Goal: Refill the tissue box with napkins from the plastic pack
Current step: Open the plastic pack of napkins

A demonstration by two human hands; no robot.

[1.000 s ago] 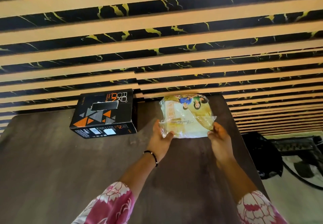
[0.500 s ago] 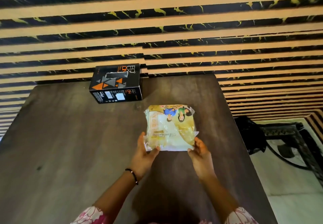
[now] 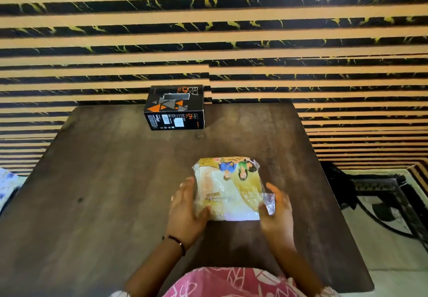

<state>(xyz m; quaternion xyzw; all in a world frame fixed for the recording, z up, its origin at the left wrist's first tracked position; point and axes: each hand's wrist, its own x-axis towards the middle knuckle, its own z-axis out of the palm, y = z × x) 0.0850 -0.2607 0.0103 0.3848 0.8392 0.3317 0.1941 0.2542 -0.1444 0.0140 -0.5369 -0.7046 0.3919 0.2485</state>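
A clear plastic pack of napkins [image 3: 228, 188], yellow and white with a printed picture at its far end, lies on the dark wooden table [image 3: 104, 192] in front of me. My left hand [image 3: 185, 211] grips its near left corner, thumb on top. My right hand [image 3: 276, 213] holds the near right corner, where a loose flap of clear plastic sticks out. The black tissue box [image 3: 174, 107] with orange and grey triangles stands at the table's far edge against the wall, its top slot facing up.
A wall of tan and black striped panels [image 3: 208, 42] rises right behind the table. To the right, past the table edge, a black metal frame [image 3: 382, 195] and dark cables lie on the pale floor. A patterned cloth [image 3: 7, 185] shows at the far left.
Both hands have drawn the napkin pack toward me, from the table's far side beside the tissue box to the near middle. The box has stayed in place.
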